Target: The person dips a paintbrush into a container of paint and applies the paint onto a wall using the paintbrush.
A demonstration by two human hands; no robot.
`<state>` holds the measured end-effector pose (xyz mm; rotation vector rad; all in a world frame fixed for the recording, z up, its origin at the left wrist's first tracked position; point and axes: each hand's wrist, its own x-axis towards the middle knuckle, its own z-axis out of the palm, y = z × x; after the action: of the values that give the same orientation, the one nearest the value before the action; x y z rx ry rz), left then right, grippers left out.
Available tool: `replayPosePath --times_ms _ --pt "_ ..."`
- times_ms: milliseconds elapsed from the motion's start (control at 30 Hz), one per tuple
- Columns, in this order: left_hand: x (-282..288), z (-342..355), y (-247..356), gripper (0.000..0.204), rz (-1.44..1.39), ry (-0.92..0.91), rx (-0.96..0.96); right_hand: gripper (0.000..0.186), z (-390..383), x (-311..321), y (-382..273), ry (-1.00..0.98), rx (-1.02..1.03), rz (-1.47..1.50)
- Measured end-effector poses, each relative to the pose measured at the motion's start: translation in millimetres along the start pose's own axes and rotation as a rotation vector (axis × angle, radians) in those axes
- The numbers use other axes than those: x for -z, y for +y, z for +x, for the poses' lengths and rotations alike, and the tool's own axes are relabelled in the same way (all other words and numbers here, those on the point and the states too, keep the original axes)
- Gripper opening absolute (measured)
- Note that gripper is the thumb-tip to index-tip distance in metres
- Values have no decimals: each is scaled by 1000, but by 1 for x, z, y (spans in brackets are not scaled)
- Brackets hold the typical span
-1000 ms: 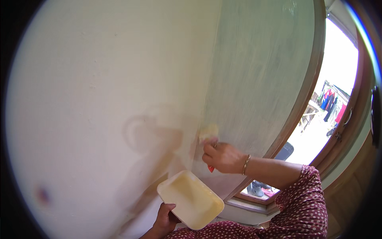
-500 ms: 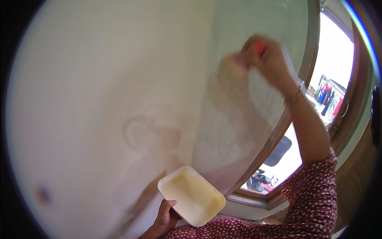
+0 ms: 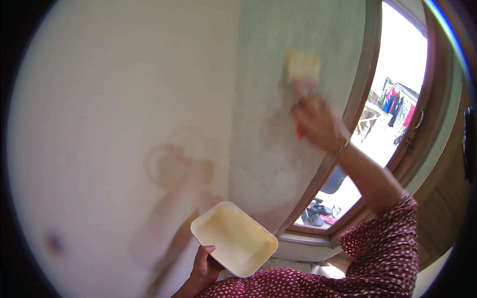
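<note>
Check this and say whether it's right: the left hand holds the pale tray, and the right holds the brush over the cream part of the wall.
One slip: in the head view, the brush is over the greenish-grey part, not the cream part. The left hand does hold the pale tray, and the right hand holds the brush.

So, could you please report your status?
Left hand: holding cream rectangular tray. Right hand: holding red-handled paintbrush at greenish wall. Brown wooden frame alongside.

Cream tray (image 3: pixel 258 231), maroon sleeve (image 3: pixel 381 243) (pale-dotted)
</note>
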<state>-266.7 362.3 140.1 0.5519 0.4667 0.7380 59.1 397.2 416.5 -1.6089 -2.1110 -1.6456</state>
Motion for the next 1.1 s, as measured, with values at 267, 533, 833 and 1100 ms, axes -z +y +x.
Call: replayPosePath --times_ms 267,533,833,1100 --pt "-3 2 1 60 5 -11 35 27 -132 -32 -131 -57 248 486" --pt "-7 5 7 59 17 -23 67 22 -112 -33 -87 -536 -353 1034" --pt "-8 4 13 61 24 -36 28 18 -3 100 55 -39 -490 718" --pt "-3 17 -16 64 -25 -38 -99 19 -1 88 50 449 -191 102"
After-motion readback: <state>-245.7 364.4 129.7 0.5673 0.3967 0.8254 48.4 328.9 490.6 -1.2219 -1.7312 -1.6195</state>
